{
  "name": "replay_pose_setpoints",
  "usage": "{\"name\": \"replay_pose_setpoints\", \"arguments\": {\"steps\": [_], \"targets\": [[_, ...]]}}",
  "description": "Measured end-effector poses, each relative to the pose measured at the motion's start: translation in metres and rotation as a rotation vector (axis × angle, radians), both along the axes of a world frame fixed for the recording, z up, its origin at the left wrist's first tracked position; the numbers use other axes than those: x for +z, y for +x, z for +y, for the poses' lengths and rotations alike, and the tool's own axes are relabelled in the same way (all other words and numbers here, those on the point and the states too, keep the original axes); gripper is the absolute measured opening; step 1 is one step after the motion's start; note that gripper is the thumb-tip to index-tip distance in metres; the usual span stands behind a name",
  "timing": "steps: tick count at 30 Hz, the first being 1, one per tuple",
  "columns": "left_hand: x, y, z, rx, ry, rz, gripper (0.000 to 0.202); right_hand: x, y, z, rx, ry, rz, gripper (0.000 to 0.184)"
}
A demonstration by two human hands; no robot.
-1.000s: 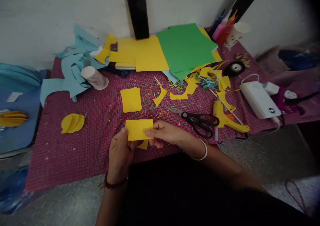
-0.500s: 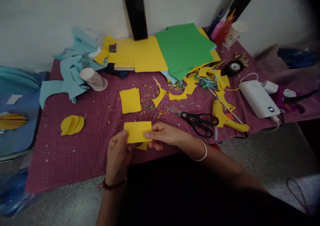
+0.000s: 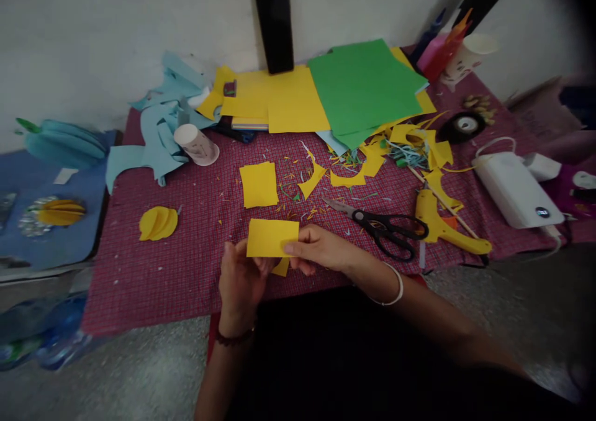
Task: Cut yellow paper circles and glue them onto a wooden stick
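A small yellow paper rectangle (image 3: 270, 238) is pinched at its right side between the thumb and fingers of my right hand (image 3: 319, 248). My left hand (image 3: 243, 281) is at the lower left of that paper, its thumb raised clear and its fingertips partly hidden beneath it. Another yellow paper piece (image 3: 280, 268) shows just below, near the table edge. Beyond my hands lies a stack of yellow paper squares (image 3: 259, 185). Black-handled scissors (image 3: 372, 219) rest to the right, blades partly apart. On the left are folded, rounded yellow paper pieces (image 3: 158, 223).
A yellow glue gun (image 3: 444, 225) and a white power bank (image 3: 519, 188) occupy the right side. Green sheets (image 3: 365, 89) and yellow sheets (image 3: 295, 101) lie at the back. A paper cup (image 3: 195, 144) stands by blue paper scraps (image 3: 156, 132). Yellow offcuts (image 3: 349, 177) litter the middle.
My left thumb has come off the paper's left edge, and that hand has opened. The right hand keeps its pinch. The whole view has shifted, so things appear farther right.
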State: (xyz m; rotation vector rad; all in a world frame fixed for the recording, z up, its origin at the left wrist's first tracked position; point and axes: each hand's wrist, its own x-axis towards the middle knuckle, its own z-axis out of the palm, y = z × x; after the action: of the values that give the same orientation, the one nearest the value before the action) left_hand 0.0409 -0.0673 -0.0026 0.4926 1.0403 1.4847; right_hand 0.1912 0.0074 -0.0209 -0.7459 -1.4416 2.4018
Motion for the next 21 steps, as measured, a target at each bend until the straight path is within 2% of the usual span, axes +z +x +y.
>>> {"name": "replay_pose_setpoints", "arguments": {"steps": [3,6,21], "targets": [[-0.005,-0.001,-0.006,0.028,0.032,0.026,0.037,0.001,-0.001,0.0,-0.023,0.003,-0.017,0.042],[-0.01,-0.003,-0.009,0.082,0.023,0.057,0.029,0.001,-0.001,-0.001,-0.022,0.01,-0.035,0.04],[-0.013,-0.005,-0.008,0.169,-0.014,0.149,0.028,0.001,-0.003,0.0,-0.001,0.047,-0.069,0.036]]}}
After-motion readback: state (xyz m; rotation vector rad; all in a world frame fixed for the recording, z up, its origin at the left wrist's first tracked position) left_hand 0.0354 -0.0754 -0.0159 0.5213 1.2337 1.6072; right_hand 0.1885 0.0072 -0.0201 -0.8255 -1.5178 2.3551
